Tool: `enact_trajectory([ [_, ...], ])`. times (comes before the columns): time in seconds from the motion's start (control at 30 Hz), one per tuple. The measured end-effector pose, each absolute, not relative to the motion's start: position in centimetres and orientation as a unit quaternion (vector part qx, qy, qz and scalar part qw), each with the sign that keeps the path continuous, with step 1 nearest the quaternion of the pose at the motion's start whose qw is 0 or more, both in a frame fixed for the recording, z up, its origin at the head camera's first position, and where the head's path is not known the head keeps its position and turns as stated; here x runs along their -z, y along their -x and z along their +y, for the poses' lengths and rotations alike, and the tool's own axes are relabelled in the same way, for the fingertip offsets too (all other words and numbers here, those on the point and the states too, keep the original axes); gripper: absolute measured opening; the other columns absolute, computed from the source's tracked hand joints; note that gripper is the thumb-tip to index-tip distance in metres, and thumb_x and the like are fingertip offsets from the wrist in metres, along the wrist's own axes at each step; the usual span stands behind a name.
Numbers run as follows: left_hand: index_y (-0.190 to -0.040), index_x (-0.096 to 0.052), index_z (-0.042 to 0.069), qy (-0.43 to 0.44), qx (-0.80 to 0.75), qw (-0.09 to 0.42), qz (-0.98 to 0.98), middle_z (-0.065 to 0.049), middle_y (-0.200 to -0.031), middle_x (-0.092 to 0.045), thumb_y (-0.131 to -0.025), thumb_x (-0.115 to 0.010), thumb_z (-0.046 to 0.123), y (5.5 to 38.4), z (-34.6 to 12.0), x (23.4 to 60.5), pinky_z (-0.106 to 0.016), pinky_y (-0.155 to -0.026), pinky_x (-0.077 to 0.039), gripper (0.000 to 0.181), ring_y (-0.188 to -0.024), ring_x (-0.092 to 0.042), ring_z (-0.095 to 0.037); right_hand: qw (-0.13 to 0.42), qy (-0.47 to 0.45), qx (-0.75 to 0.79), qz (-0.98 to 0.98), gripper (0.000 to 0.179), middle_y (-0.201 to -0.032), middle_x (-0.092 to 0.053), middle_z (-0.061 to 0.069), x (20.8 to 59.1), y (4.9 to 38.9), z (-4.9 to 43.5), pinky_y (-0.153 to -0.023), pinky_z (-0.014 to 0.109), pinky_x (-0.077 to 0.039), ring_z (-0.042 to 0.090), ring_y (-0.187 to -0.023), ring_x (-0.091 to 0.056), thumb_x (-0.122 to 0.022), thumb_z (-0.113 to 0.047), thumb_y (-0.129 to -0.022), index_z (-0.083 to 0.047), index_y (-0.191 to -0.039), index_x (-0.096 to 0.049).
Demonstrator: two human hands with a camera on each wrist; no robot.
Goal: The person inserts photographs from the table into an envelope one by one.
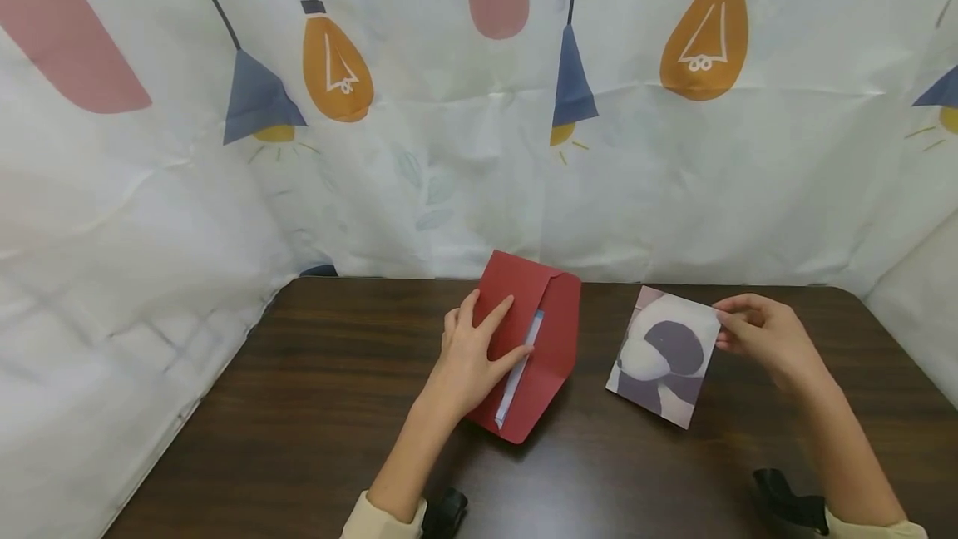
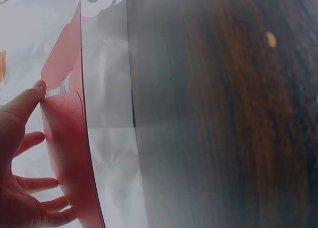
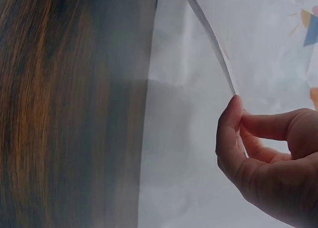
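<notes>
A red envelope (image 1: pixel 514 294) lies tilted on the dark table with its pointed flap folded out to the right. Pale paper (image 1: pixel 516 385) shows in its opening. My left hand (image 1: pixel 467 353) rests on the envelope, fingers spread and thumb near the opening. In the left wrist view, that hand's fingertips touch the face of the red envelope (image 2: pixel 64 138). Right of it, my right hand (image 1: pixel 771 335) pinches the upper right edge of a card (image 1: pixel 666 348) printed with a grey and white picture. From the right wrist, the card (image 3: pixel 211 32) appears edge-on between thumb and fingers.
The dark wood-grain table (image 1: pixel 322 406) has its far edge against a pale curtain (image 1: pixel 464 173) printed with lamps and bulbs. Black straps (image 1: pixel 786 501) are at both wrists, near cream sleeves (image 1: pixel 382 518).
</notes>
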State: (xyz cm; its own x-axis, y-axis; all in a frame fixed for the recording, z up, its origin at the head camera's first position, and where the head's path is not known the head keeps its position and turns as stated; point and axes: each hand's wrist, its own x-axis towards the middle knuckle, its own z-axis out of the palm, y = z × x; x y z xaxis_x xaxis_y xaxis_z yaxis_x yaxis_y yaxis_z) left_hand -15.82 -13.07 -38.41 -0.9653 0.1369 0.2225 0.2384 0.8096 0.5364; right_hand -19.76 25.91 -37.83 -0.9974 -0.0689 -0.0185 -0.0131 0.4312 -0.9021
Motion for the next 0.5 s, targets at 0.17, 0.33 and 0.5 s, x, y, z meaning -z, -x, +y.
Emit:
enact_trajectory([
  [0.17, -0.159, -0.050, 0.022, 0.094, 0.289, 0.091, -0.948, -0.020, -0.165, -0.030, -0.093, -0.080, 0.040, 15.9, -13.2, 38.5, -0.052, -0.088, -0.061, 0.074, -0.140, -0.036, -0.043, 0.021, 0.030, 0.540, 0.841, 0.033, -0.090, -0.066, -0.003, 37.6, 19.7, 25.4, -0.072, 0.025, -0.062, 0.005, -0.075, -0.066, -0.056, -0.003, -0.108, 0.022, -0.128, -0.050],
  [0.33, -0.159, -0.049, 0.022, 0.094, 0.290, 0.090, -0.948, -0.020, -0.165, -0.030, -0.093, -0.080, 0.040, 16.0, -13.3, 38.4, -0.052, -0.087, -0.061, 0.075, -0.140, -0.035, -0.043, 0.022, 0.034, 0.542, 0.839, 0.033, -0.092, -0.066, -0.002, 37.3, 19.5, 25.1, -0.072, 0.025, -0.062, 0.005, -0.076, -0.066, -0.054, -0.002, -0.108, 0.022, -0.130, -0.050],
  [0.5, -0.158, -0.051, 0.021, 0.092, 0.291, 0.097, -0.947, -0.021, -0.165, -0.031, -0.093, -0.081, 0.040, 16.0, -13.4, 38.5, -0.052, -0.087, -0.061, 0.074, -0.139, -0.036, -0.043, 0.021, 0.043, 0.547, 0.835, 0.033, -0.092, -0.067, -0.003, 37.1, 19.4, 24.7, -0.072, 0.024, -0.062, 0.005, -0.076, -0.067, -0.055, -0.001, -0.108, 0.023, -0.130, -0.049],
])
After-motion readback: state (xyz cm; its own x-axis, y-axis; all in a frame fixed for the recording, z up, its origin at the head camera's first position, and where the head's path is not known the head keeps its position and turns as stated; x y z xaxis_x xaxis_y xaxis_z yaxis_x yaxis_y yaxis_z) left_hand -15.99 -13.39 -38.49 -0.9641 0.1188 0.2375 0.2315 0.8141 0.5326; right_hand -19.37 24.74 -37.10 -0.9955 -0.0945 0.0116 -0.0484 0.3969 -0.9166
